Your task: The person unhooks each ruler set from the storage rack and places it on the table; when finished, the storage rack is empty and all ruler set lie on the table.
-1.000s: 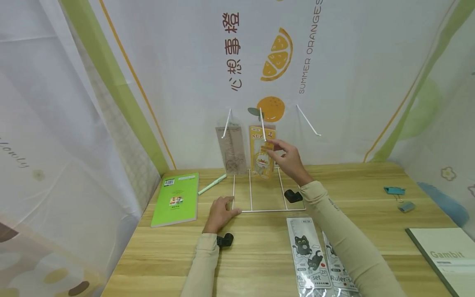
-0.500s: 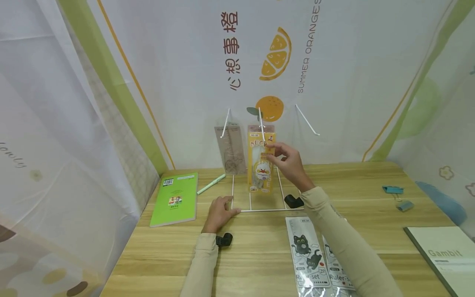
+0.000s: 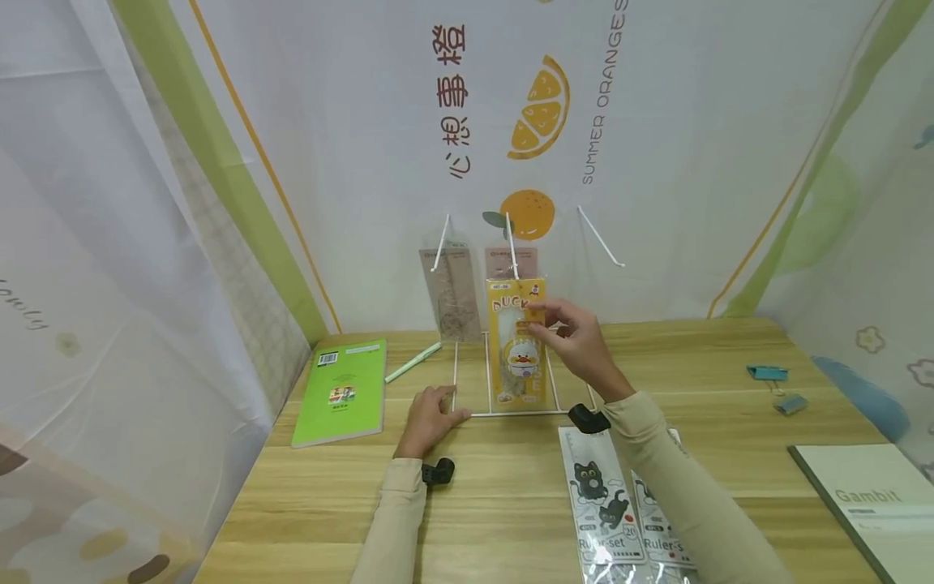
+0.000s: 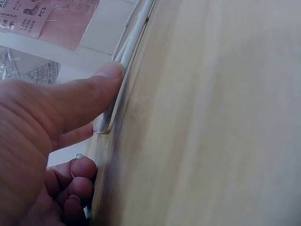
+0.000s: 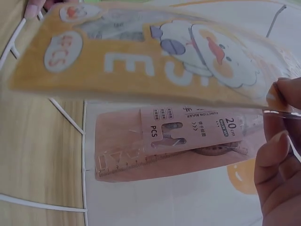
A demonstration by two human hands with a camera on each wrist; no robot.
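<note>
We saw the tabletop (image 3: 511, 503) carrying a white wire rack (image 3: 503, 414), whose base lay flat and whose hooks rose against the printed backdrop. A pink ruler pack (image 3: 511, 264) and a clear one (image 3: 448, 292) hung from two of those hooks.

Our right hand (image 3: 580, 341) held a yellow duck pack (image 3: 516, 345) upright over the rack base, in front of the pink pack and apart from it. The fingers (image 5: 275, 155) were curled, pinching the pack's right edge near its top. Our left hand (image 3: 430, 418) rested on the tabletop at the rack's near left corner; the thumb (image 4: 89, 94) lay straight along the wire and pressed it, while the other fingers were loosely curled beneath and gripped nothing.

Around these, a green book (image 3: 343, 389) lay left of the rack with a pale green pen (image 3: 412, 362) beside it. Two cat ruler packs (image 3: 601, 503) lay under our right forearm. A Gambit notebook (image 3: 868, 503) sat at the far right, with two binder clips (image 3: 777, 385) behind it.
</note>
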